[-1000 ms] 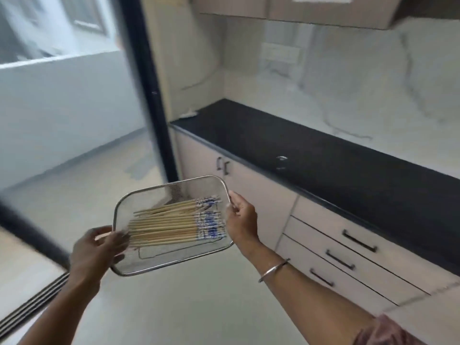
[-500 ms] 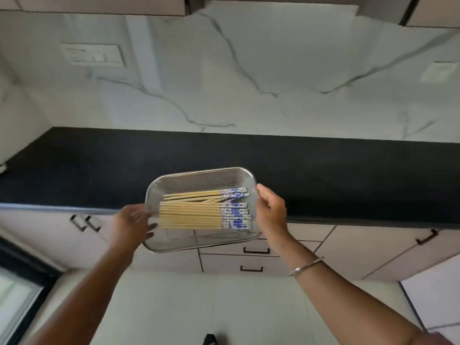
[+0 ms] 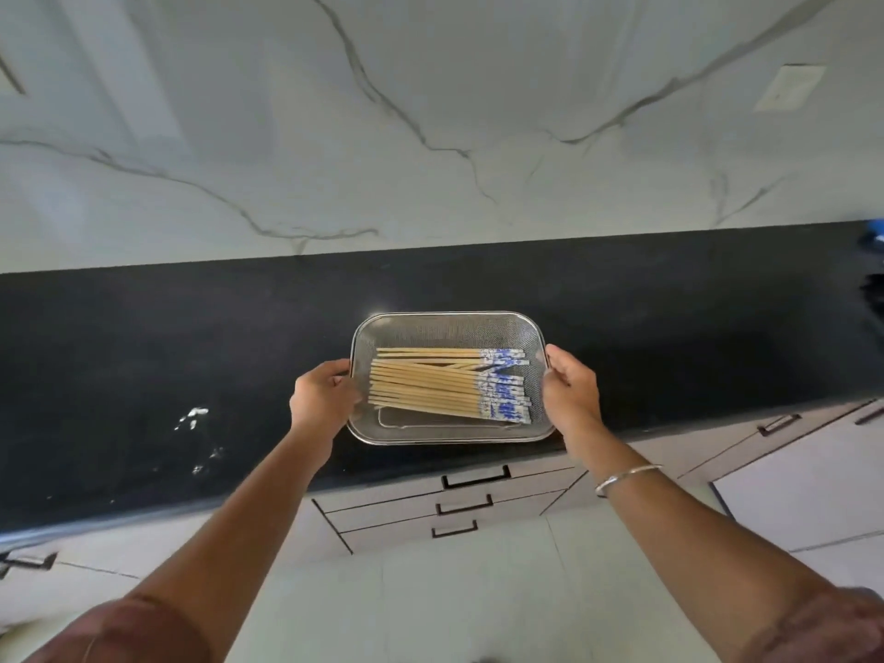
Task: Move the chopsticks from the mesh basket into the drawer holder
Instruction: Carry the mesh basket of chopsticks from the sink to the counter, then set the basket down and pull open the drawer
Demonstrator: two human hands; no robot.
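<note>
Nearest, 3 closed drawers [image 3: 466, 502] stack under the counter edge, so the holder inside cannot be seen and no drawer is open to receive anything. Above them, the left hand [image 3: 324, 403] grips the left rim of the mesh basket [image 3: 449, 323] and the right hand [image 3: 569, 392] grips its right rim. The chopsticks [image 3: 449, 386] lie loose in the basket, blue-patterned ends to the right. The basket sits over the front edge of the black countertop [image 3: 143, 356]; whether it rests there I cannot tell. Releasing 1 hand for a drawer handle could tip it and spill the sticks.
</note>
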